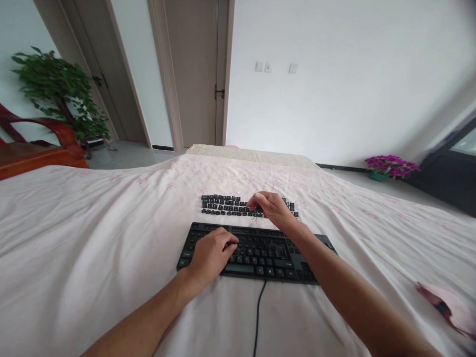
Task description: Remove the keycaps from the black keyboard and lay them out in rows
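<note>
A black wired keyboard (267, 255) lies on a pale pink floral sheet (111, 238). Beyond it, several loose black keycaps (223, 205) are laid out in rows on the sheet. My left hand (211, 254) rests on the keyboard's left half with its fingers curled and pressed against the keys. My right hand (270, 207) reaches over the keyboard to the keycap rows, fingers bent down in a pinch on the caps; what is between the fingertips is hidden. The keyboard's cable (258, 317) runs toward me.
A pink cloth item (448, 307) lies at the sheet's right edge. A red wooden chair (33, 148) and a green potted plant (61, 89) stand at the left, purple flowers (390, 166) at the right. Doors (193, 74) are behind.
</note>
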The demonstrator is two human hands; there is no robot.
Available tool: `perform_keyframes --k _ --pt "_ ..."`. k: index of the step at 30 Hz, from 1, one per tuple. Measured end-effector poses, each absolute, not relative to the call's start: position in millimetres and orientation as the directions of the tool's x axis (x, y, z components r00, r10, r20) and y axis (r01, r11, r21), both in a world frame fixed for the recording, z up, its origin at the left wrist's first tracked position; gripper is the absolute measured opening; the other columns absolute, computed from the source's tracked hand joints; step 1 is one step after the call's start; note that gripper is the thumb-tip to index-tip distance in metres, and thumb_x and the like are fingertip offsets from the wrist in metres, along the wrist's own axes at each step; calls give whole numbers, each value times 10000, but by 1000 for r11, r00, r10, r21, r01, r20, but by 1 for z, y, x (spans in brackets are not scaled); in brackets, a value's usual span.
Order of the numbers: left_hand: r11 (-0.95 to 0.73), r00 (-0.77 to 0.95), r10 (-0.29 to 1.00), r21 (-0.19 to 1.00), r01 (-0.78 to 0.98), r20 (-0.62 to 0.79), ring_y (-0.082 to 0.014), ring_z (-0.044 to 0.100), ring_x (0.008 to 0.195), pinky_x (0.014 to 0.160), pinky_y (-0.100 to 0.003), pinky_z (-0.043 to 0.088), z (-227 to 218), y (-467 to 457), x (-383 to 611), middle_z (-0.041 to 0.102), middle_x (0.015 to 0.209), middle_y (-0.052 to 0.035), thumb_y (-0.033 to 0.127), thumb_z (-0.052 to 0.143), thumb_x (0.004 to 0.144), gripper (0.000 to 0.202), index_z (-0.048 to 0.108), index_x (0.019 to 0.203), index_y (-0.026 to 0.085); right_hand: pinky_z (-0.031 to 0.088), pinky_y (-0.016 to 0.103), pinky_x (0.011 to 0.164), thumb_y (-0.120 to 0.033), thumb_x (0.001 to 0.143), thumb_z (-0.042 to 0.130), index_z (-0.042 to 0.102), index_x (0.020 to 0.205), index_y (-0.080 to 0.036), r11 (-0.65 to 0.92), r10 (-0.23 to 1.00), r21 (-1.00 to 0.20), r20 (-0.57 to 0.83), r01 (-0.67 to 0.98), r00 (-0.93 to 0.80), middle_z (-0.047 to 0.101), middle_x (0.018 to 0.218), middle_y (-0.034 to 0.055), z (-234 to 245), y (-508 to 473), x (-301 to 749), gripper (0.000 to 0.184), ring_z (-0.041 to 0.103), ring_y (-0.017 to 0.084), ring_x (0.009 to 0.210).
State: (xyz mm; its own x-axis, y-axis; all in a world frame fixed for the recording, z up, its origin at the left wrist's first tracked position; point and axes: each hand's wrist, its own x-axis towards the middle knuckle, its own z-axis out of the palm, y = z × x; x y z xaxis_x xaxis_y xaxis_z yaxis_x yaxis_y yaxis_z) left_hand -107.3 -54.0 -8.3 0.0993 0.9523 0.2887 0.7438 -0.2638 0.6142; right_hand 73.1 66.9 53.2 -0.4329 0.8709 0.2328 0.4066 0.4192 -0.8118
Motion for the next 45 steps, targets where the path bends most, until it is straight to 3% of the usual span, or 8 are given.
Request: perform_keyframes --k 4,8,16,21,28,32,37,45 --pt "-262 126 957 595 760 261 -166 622 825 707 -251 453 -3 -54 -107 665 895 -11 192 620 768 151 713 873 248 329 206 398 -503 838 536 690 780 -147 321 865 -928 206 189 -457 677 648 47 39 28 85 392 433 78 413" --pt "-288 155 952 610 738 263 -192 622 862 757 -277 463 1 -53 -103 671 918 -19 217 656 742 190 717 917 260 363 202 422 -497 837 559 696 744 -153 319 813 -941 211 112 -543 663 629 47 26 13 90 382 495 98 475" --pt "-350 263 937 569 745 232 -186 602 763 660 -265 415 -1 -51 -88 638 813 1 258 698 715 156 716 870 270 437 242 545 -546 818 581 697 697 -155 357 729 -930 219 87 -648 676 664 65 16 5 89 425 580 143 581" --pt "-303 204 949 526 795 239 -175 587 719 606 -255 361 -7 -52 -81 619 761 9 325 688 740 97 676 771 234 471 278 716 -532 853 538 730 749 -216 572 625 -800 283 180 -728 717 811 64 13 4 88 384 647 187 759" --pt "-252 127 955 509 823 268 -190 598 781 648 -268 370 -14 -55 -74 651 817 -15 417 606 812 207 663 807 218 427 267 723 -464 912 485 714 802 -246 785 463 -582 324 212 -825 701 772 47 11 1 81 335 620 173 727" --pt "-221 75 955 516 828 288 -179 593 760 635 -264 358 -16 -55 -71 648 798 -6 412 614 811 199 656 776 221 435 268 697 -464 949 392 676 736 -223 753 551 -620 410 221 -727 672 713 53 0 1 80 429 600 160 669" --pt "-283 145 945 509 813 293 -148 586 745 632 -252 352 -13 -56 -69 638 802 10 402 531 882 238 674 776 243 435 260 613 -445 958 338 588 574 -197 739 622 -641 531 207 -576 596 567 35 -6 -3 81 521 540 132 546" --pt "-318 156 937 578 752 313 -139 596 772 686 -246 381 -12 -59 -68 651 808 22 342 568 874 161 683 816 246 424 230 529 -335 957 358 554 564 -178 729 637 -681 644 60 -424 562 534 15 -9 -8 82 467 525 108 491"
